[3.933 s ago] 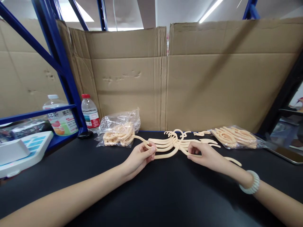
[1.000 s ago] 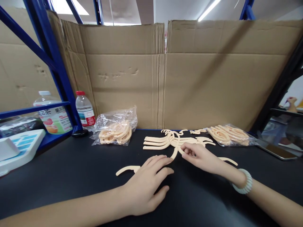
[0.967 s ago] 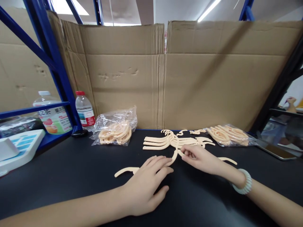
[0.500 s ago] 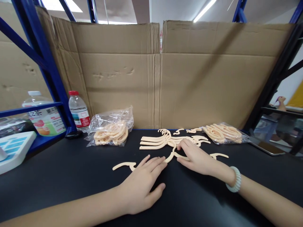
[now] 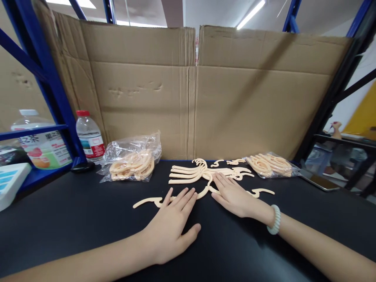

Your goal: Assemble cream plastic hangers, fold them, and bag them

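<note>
A cream folding clothes hanger (image 5: 202,194) lies on the black table with its arms spread to both sides. My left hand (image 5: 173,225) rests over its left arm, fingers stretched out and spread. Flat across the right arm lies my right hand (image 5: 233,197), fingers straight, covering part of the hanger. Neither hand grips anything that I can see. Just behind, a row of matching hangers (image 5: 185,181) overlaps, their hooks bunched near the middle. Loose cream pieces lie further back, among them a small hook-shaped piece (image 5: 216,163).
Clear bags of cream parts stand at the back left (image 5: 132,164) and back right (image 5: 272,164). A red-capped bottle (image 5: 90,137) and blue rack post are at left. A phone (image 5: 320,181) lies at right. Cardboard (image 5: 147,98) walls the back.
My right hand's fingers have gone from bent at the hanger's middle to flat over its right arm. My left hand stays spread on the left arm. The view has shifted slightly.
</note>
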Tool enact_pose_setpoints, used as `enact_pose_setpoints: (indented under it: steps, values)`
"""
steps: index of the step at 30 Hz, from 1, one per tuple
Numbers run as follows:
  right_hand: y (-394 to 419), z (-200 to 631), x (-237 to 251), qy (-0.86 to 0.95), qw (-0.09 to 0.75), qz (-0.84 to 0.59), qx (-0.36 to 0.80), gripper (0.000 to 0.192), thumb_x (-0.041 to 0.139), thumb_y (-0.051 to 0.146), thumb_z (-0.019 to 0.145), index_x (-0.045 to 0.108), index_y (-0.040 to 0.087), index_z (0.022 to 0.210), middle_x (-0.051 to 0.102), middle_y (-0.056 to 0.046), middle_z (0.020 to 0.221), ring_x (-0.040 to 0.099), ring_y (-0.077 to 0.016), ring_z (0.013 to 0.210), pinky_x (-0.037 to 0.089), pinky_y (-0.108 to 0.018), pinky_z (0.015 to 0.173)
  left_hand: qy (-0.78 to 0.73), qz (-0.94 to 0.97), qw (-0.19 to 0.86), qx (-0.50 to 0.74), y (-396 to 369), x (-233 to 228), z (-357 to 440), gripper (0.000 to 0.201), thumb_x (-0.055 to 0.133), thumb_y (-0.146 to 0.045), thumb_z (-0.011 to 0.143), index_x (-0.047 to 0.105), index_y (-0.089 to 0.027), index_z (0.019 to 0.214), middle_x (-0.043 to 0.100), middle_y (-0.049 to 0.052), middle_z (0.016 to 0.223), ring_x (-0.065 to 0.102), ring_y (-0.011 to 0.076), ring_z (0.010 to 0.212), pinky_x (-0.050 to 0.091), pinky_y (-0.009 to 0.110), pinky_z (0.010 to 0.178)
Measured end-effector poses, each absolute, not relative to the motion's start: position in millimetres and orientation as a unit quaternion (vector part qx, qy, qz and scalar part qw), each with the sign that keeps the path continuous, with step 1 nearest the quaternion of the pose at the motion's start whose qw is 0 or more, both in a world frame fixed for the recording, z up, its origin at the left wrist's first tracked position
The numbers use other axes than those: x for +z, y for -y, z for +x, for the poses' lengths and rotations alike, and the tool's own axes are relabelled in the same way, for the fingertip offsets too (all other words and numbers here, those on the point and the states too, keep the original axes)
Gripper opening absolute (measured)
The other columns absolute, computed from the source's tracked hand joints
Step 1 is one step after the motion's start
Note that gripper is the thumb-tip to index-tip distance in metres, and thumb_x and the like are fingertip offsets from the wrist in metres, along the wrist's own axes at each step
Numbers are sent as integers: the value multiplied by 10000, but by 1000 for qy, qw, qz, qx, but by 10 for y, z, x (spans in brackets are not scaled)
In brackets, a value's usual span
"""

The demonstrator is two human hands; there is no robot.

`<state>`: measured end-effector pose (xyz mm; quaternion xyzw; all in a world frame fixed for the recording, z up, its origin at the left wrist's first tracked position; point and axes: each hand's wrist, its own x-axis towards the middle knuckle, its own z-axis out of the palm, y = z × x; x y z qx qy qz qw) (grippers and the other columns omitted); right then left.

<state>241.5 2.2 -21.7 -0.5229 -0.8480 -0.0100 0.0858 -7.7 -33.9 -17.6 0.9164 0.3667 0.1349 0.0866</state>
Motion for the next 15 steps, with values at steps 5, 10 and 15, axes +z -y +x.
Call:
enact_pose_setpoints:
  steps: [5, 10, 15]
  values:
    - [-73, 2388, -261, 845, 97, -524, -33, 659, 272, 457, 957, 297, 22, 1452, 265, -204, 1503, 197, -320, 1408, 250, -506, 1127, -375, 912, 92, 135, 352, -143, -58, 627, 427, -453, 916, 294, -184, 1467, 245, 135, 1528, 197, 331, 1414, 77, 609, 1121]
    - [-79, 2382, -279, 844, 100, -525, -41, 653, 266, 456, 959, 302, 28, 1451, 269, -199, 1503, 208, -318, 1406, 253, -503, 1127, -389, 908, 83, 131, 366, -117, -51, 645, 436, -465, 908, 296, -170, 1465, 240, 141, 1528, 170, 330, 1421, 69, 598, 1125]
    - [-52, 2376, -253, 842, 100, -527, -46, 658, 263, 462, 963, 301, 21, 1449, 286, -199, 1500, 224, -315, 1405, 245, -495, 1130, -351, 920, 65, 161, 366, -154, -59, 618, 464, -380, 900, 306, -180, 1464, 277, 119, 1527, 258, 311, 1400, 177, 527, 1138]
